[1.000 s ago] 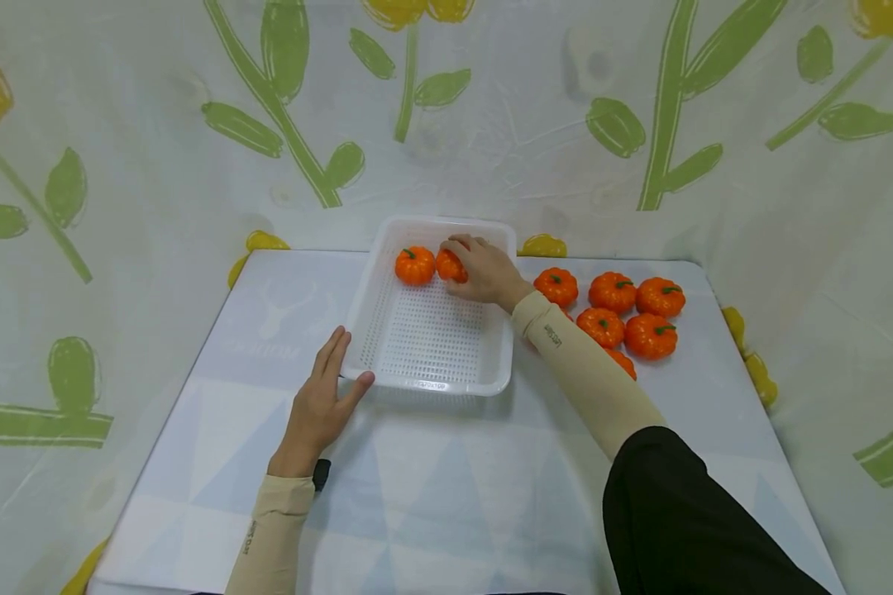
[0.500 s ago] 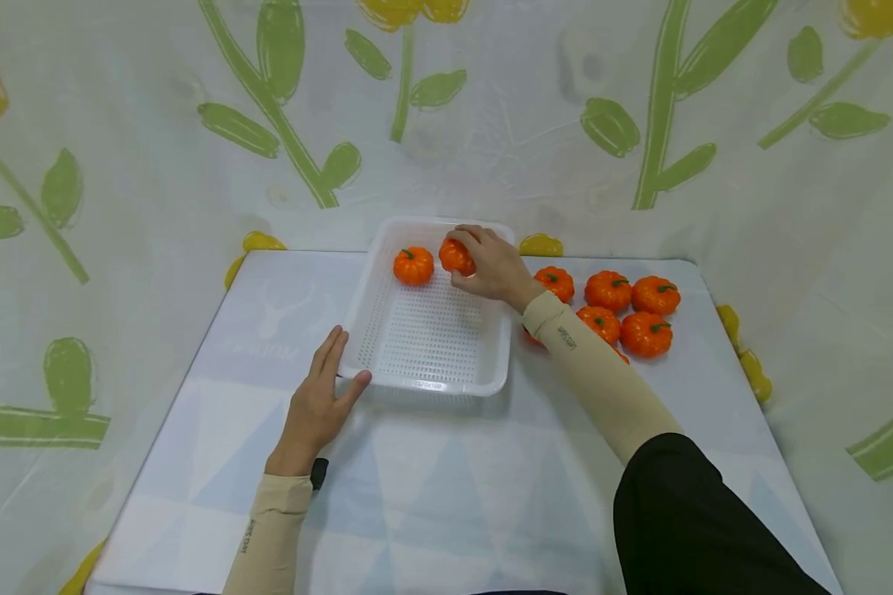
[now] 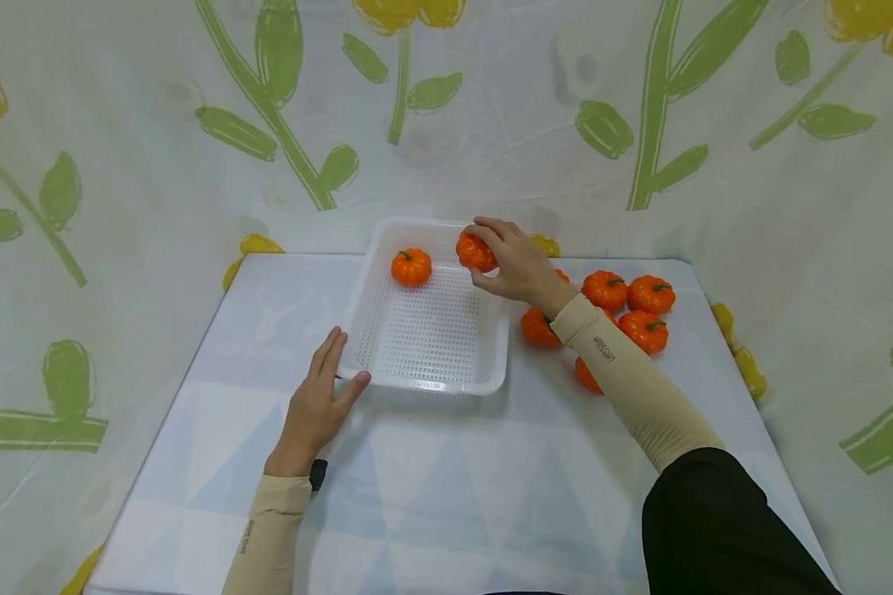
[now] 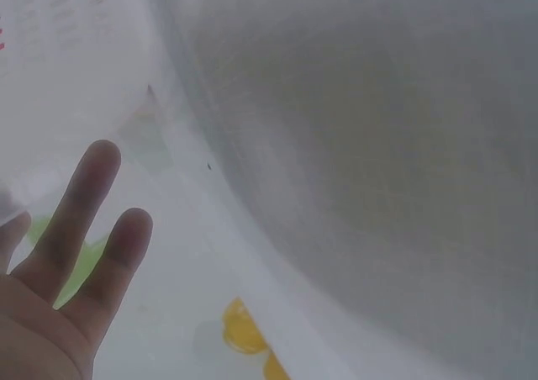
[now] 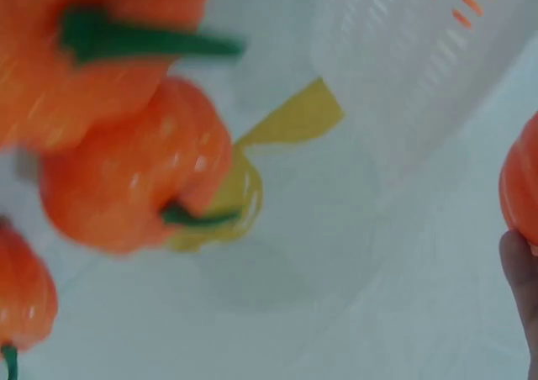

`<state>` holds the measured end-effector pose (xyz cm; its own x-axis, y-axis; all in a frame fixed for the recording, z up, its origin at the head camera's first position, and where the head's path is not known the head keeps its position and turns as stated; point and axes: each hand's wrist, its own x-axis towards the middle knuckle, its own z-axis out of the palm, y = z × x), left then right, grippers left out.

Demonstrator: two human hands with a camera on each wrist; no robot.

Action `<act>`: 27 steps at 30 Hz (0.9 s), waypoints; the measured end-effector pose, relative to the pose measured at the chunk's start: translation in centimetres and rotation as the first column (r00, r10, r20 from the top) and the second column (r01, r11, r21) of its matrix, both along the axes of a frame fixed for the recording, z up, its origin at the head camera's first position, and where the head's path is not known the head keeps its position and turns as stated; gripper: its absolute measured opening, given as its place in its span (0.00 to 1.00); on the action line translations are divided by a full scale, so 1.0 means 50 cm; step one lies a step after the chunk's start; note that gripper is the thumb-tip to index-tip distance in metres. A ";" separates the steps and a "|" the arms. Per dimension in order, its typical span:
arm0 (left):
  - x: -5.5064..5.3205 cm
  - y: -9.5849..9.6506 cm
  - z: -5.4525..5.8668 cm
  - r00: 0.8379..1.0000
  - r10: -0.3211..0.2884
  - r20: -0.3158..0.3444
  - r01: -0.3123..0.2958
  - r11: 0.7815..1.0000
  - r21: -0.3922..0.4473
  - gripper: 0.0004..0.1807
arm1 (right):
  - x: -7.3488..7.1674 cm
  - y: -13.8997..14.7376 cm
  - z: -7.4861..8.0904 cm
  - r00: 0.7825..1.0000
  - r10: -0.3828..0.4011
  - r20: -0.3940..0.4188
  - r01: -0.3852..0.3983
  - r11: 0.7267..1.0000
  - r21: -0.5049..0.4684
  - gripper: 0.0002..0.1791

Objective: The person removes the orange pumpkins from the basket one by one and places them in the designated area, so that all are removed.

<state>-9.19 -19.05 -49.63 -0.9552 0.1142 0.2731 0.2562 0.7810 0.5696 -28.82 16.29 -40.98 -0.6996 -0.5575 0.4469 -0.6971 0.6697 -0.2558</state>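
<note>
My right hand point(image 3: 517, 266) grips a small orange pumpkin point(image 3: 476, 251) above the back right corner of a white perforated basket point(image 3: 424, 385). In the right wrist view, part of that pumpkin point(image 5: 525, 182) shows at the right edge with a fingertip against it. A second pumpkin point(image 3: 412, 268) with a green stem sits inside the basket, toward its back left. My left hand point(image 3: 314, 409) lies at the basket's front left corner, fingers extended and touching the rim. The left wrist view shows its spread fingers point(image 4: 118, 262) beside the basket wall.
Several more orange pumpkins point(image 3: 646, 331) stand on the table to the right of the basket, some partly hidden by my right forearm. The pale table point(image 3: 446, 512) with blue triangles ends at a curtain point(image 3: 491, 149) printed with flowers behind it.
My right hand has lifted the pumpkin from beside the other one in the basket and carried it right, toward the basket's back right rim. The left hand has stayed at the corner.
</note>
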 end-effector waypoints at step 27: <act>0.004 0.003 -0.005 1.000 -0.002 -0.004 0.002 0.998 0.058 0.44 | 0.134 0.290 0.007 0.949 -0.290 0.126 0.311 0.929 -0.202 0.37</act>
